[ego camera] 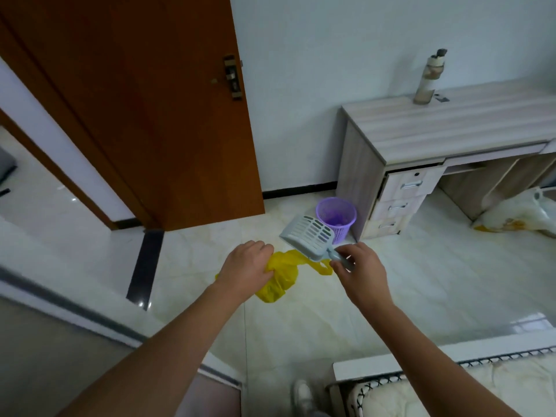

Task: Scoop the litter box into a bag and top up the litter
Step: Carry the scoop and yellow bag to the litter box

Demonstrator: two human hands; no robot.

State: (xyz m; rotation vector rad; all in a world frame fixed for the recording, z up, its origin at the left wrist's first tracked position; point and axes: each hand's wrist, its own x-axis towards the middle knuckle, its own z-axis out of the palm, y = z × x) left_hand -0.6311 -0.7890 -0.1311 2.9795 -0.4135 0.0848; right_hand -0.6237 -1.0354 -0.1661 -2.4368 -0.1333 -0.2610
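My left hand (245,267) grips a bunched yellow bag (281,275), fingers curled round the plastic; my right hand (358,267) pinches the handle of the grey slotted scoop (310,233), fingers clamped on it, the scoop head angled up and away toward the far side. Both are held in the air over the pale floor (391,296), close together, one bag handle trailing toward the scoop.

I judge this a carrying step — tools in hand, no scooping begun. To do it well I would keep the scoop level and shake the bag's mouth open before reaching the box, so one hand can hold it wide while the other tips in.

The litter box itself is nowhere in view, nor any litter supply I can be sure of; the white sack (517,218) under the desk at far right is cut off and too blurred to identify. What lies inside the purple basket (336,216) beyond the scoop I cannot make out — nor whether the scoop holds anything.
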